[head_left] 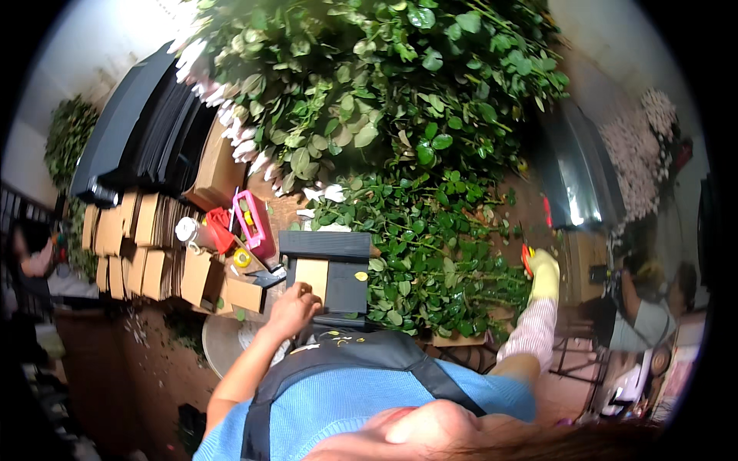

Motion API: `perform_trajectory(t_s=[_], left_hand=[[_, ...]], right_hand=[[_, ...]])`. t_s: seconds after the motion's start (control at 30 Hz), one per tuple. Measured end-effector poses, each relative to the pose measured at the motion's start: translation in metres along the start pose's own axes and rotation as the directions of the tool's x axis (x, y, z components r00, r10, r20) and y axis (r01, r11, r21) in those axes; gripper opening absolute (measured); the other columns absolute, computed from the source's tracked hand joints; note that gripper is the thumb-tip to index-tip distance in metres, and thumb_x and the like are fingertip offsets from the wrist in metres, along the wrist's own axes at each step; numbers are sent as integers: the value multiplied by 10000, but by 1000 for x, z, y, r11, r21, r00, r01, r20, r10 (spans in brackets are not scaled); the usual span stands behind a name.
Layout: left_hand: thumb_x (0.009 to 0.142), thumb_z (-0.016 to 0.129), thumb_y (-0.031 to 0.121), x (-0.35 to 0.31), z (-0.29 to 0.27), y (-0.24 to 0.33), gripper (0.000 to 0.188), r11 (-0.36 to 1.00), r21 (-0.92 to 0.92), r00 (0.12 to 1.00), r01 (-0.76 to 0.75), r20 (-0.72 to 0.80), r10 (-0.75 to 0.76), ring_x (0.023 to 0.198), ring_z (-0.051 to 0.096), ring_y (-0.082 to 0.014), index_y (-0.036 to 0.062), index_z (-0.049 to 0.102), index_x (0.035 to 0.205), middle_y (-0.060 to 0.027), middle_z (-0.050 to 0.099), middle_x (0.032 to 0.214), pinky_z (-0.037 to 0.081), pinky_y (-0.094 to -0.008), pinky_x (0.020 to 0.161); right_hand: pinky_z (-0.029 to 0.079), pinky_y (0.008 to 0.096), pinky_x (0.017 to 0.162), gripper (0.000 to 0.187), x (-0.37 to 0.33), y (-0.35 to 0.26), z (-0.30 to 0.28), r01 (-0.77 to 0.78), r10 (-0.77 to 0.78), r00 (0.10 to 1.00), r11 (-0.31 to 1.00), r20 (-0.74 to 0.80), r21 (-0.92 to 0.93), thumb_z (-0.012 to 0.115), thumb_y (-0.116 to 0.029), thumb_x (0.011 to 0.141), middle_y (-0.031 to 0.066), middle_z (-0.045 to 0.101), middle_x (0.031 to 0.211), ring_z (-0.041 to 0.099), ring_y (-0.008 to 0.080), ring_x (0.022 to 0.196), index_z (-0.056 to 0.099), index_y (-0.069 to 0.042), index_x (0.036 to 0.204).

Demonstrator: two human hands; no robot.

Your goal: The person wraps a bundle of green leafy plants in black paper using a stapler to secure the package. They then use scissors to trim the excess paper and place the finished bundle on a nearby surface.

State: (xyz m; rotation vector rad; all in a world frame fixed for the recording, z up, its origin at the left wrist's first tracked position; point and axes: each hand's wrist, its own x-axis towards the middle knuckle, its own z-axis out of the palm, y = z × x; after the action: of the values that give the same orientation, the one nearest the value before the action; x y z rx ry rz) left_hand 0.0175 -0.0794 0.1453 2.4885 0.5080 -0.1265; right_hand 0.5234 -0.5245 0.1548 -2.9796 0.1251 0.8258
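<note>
My bare left hand (296, 309) rests with bent fingers at the left edge of a tan cardboard piece (311, 276), its fingertips on that edge. The cardboard lies on a black corrugated sheet (347, 286) folded up at its far side. Out to the right, my right hand (544, 276) wears a pale yellow glove and closes around a tool with red-orange handles (527, 260); its working end cannot be made out. This hand is beside the cut ends of leafy rose stems (430, 265), which lie across the table to the right of the black sheet.
A tall pile of leafy roses (400, 84) with pale pink heads fills the back. At left stand folded cardboard pieces (146, 250), black sheets (154, 138), a pink basket (257, 227), yellow tape (242, 257) and a white roll (186, 229). A dark shiny bundle (580, 173) stands right.
</note>
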Motion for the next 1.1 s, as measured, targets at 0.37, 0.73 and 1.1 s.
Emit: perform_trajectory(t_s=[0.37,0.73,1.1], left_hand=[[956,642,459,1,5,24,524,964,223,989,145,-48,-138,1214,569,-352,40,610,1269,-135,535,1423,517,-447,993],[951,640,442,4,31,37,508,957,162,939,241,-289,-187,1186,581,-326,48,645,1270,-122,581,1402,520,-415,993],[925,662,335,1,34,32,404,970,103,916,219,-364,-168,1140,586,-307,58,660,1219,-119,601,1375,502,-401,986]], right_hand=[[529,323,890,434,-178,-229,-42,856,-859,507,494,-65,154,637,-316,969,108,725,1148,697,219,1016,619,-109,1350],[528,434,910,537,-92,-404,-78,833,-854,475,514,-213,-205,667,-447,912,204,706,1160,689,355,1068,600,-82,1299],[484,400,1018,880,-126,-400,-76,846,-841,531,518,105,-124,582,-741,868,203,655,1332,643,331,1219,538,-59,1423]])
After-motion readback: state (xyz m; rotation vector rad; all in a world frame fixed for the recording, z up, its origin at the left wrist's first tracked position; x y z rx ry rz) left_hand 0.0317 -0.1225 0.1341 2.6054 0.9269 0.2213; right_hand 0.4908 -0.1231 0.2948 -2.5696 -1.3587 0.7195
